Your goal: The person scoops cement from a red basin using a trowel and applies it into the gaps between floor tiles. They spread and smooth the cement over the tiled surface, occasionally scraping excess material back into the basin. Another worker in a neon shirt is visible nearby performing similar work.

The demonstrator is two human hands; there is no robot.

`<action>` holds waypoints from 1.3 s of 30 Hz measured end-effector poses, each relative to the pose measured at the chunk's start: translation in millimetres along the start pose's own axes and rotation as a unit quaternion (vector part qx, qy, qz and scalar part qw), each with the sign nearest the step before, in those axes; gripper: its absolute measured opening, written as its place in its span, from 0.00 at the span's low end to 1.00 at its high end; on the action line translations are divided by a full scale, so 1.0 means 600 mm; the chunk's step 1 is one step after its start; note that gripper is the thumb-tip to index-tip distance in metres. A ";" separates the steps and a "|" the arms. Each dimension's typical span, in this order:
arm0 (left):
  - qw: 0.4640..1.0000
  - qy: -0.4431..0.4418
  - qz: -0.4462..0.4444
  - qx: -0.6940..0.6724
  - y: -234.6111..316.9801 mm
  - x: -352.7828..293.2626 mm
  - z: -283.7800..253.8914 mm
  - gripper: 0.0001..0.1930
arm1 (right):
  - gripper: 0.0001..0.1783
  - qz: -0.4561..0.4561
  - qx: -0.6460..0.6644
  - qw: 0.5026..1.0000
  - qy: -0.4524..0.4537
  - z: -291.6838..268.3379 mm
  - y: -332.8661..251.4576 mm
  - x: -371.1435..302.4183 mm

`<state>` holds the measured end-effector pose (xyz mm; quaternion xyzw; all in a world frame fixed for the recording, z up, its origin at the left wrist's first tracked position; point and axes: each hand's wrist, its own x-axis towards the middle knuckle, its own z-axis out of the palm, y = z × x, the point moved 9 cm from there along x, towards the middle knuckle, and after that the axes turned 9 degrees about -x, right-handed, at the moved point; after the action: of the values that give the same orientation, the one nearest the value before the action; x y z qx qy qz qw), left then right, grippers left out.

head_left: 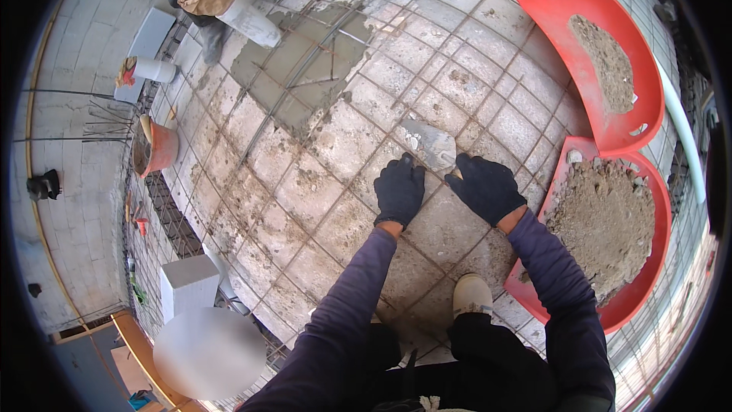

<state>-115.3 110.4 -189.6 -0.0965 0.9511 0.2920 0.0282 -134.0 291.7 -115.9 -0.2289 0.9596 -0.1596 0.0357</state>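
In black gloves, both my hands reach low over a grid of thin steel bars [356,196] on a dusty slab. My right hand [488,189] is closed round the grip end of a trowel [433,145], whose grey, mortar-smeared blade points away to the left. The grip itself is mostly hidden under the glove. Just left of the blade's near end, my left hand [400,191] is closed, knuckles up, over the bars. Whatever its fingers hold, if anything, is out of sight.
Two red tubs [570,52] [662,238] of sandy rubble stand at right. Wet grey mortar [320,69] covers part of the grid ahead. Near its far left edge is a white pipe [252,21] topped with brown paper. An orange bucket [162,146] and grey block [187,284] stand left.
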 end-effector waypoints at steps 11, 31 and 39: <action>0.988 0.062 -0.007 -0.144 -0.013 -0.010 -0.044 0.18 | 0.22 0.101 0.190 0.976 -0.031 -0.060 0.095 -0.055; 0.987 0.067 0.144 0.000 -0.051 0.134 -0.195 0.22 | 0.17 0.288 0.366 0.882 -0.077 -0.094 0.146 -0.120; 0.952 -0.040 0.227 0.201 0.070 0.300 -0.069 0.24 | 0.19 0.268 0.394 0.867 -0.147 -0.020 0.060 -0.127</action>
<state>-300.0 91.1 -152.0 0.1411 0.9851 0.0968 0.0178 -83.0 360.2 -116.3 0.0492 0.8250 -0.4734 0.3045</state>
